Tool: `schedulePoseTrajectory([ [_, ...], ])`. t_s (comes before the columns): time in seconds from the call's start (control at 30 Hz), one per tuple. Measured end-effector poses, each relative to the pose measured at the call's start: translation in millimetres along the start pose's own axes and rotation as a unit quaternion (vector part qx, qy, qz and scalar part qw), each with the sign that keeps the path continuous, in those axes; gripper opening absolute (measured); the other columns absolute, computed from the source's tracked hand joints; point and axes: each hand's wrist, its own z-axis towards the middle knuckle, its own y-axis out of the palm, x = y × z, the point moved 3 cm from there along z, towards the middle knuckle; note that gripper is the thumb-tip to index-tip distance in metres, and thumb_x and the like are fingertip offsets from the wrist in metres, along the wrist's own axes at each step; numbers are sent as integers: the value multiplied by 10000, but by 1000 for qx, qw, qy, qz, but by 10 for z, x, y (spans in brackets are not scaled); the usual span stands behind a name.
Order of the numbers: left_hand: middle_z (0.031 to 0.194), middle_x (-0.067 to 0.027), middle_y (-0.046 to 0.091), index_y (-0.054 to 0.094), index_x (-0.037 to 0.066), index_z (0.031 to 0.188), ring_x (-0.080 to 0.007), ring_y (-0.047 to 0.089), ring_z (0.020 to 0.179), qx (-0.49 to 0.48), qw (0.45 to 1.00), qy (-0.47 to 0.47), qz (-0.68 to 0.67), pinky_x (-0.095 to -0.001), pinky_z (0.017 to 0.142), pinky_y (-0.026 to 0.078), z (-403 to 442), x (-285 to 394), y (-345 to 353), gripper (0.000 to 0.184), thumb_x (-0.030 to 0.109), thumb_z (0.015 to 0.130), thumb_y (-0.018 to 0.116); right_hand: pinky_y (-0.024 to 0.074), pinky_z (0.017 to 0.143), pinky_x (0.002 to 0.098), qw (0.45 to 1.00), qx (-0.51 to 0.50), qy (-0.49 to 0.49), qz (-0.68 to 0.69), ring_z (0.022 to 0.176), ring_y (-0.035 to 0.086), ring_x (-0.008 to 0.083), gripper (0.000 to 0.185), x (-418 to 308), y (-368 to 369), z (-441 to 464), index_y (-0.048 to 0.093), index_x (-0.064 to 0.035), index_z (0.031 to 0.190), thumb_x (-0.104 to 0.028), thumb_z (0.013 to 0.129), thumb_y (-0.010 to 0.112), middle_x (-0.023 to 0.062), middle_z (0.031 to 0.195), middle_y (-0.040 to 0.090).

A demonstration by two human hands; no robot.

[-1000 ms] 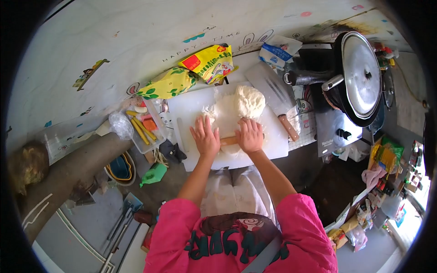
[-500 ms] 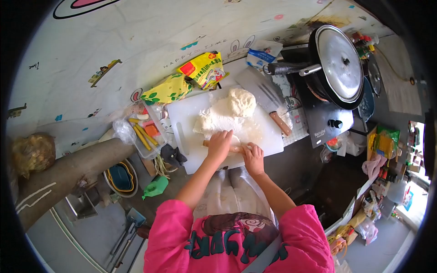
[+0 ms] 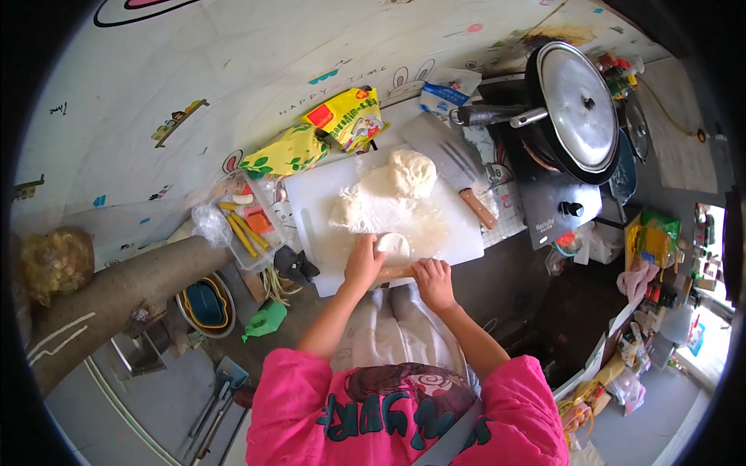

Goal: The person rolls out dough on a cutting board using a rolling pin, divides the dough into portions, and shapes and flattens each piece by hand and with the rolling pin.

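Note:
On the white cutting board [image 3: 315,186], a small flat dough disc [image 3: 393,247] lies near the front edge. My left hand [image 3: 362,262] is closed at the disc's left edge, its fingertips partly hidden. My right hand [image 3: 434,281] grips the right end of a wooden rolling pin [image 3: 397,272], which lies just in front of the disc. The pin's left end meets my left hand. A large dough ball [image 3: 412,174] rests toward the back, beside a heap of flour [image 3: 365,208]. Loose flour covers the board around the disc.
A cleaver [image 3: 447,155] lies at the board's right. Beyond it, a lidded pan [image 3: 579,113] sits on a cooktop [image 3: 548,210]. Yellow bags [image 3: 347,119] stand behind the board. To its left are a clear container [image 3: 260,233] with vegetables and a black object [image 3: 295,266].
The rolling pin has moved toward me, off the dough disc, which now shows more. My left hand has shifted down and left to the disc's edge; my right hand has moved slightly toward me.

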Motion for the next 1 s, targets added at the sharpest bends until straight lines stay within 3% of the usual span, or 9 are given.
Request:
schedulePoseTrajectory([
  [0.03, 1235, -196, 462, 462, 19, 1161, -368, 476, 1143, 16, 997, 26, 68, -451, 942, 411, -48, 22, -60, 463, 106, 769, 693, 382, 885, 402, 1000, -5, -4, -1, 983, 552, 215, 228, 10, 0, 51, 592, -103, 1051, -148, 827, 598, 34, 1025, 579],
  [0.13, 1360, -177, 406, 403, 2, 1308, -360, 370, 1287, 87, 975, 49, 196, -501, 1057, 308, -136, 85, -176, 601, 154, 793, 672, 385, 881, 403, 1000, -5, -12, 3, 981, 553, 232, 225, 46, 49, 220, 590, -96, 1036, -180, 828, 606, 48, 1019, 582],
  [0.17, 1443, -142, 348, 357, 28, 1391, -322, 301, 1363, 78, 971, 20, 225, -545, 1088, 252, -135, -18, -103, 686, 225, 811, 665, 387, 862, 409, 1000, -2, 5, 12, 960, 549, 246, 217, 66, 68, 283, 577, -92, 1014, -188, 822, 610, 63, 1001, 578],
  [0.3, 1473, -149, 300, 318, 29, 1416, -325, 274, 1378, 105, 964, 11, 245, -565, 1095, 223, 13, -76, -4, 706, 222, 826, 653, 388, 771, 432, 997, 28, 74, 17, 850, 526, 301, 176, 190, 194, 504, 510, -75, 903, -185, 804, 605, 113, 908, 548],
  [0.47, 1494, -155, 250, 283, 13, 1425, -330, 243, 1390, 128, 964, 3, 235, -585, 1096, 197, 417, -29, -67, 703, 214, 845, 626, 372, 796, 436, 989, 67, 124, -41, 864, 513, 302, 141, 303, 210, 939, 493, -72, 860, -189, 829, 564, 106, 877, 527],
  [0.67, 1488, -123, 286, 298, 72, 1435, -325, 260, 1389, 170, 953, -11, 252, -601, 1087, 195, 774, -10, -113, 677, 204, 852, 618, 350, 840, 451, 980, 59, 185, -44, 930, 507, 299, 151, 427, 135, 1304, 521, -77, 875, -226, 859, 540, 98, 930, 537],
  [0.8, 1475, -111, 307, 326, 83, 1422, -319, 272, 1384, 184, 952, 11, 246, -601, 1085, 199, 845, -7, -112, 644, 163, 848, 609, 342, 875, 448, 975, 45, 214, -44, 982, 501, 301, 212, 442, 133, 1319, 529, -73, 948, -255, 849, 571, 100, 997, 540],
  [1.0, 1449, -109, 349, 400, 68, 1376, -302, 338, 1353, 162, 955, 57, 243, -583, 1068, 249, 301, -166, -10, 607, 83, 807, 611, 315, 965, 456, 984, 71, 161, -22, 1125, 466, 325, 493, 253, 279, 714, 482, -27, 1207, -274, 805, 624, 147, 1213, 508],
])
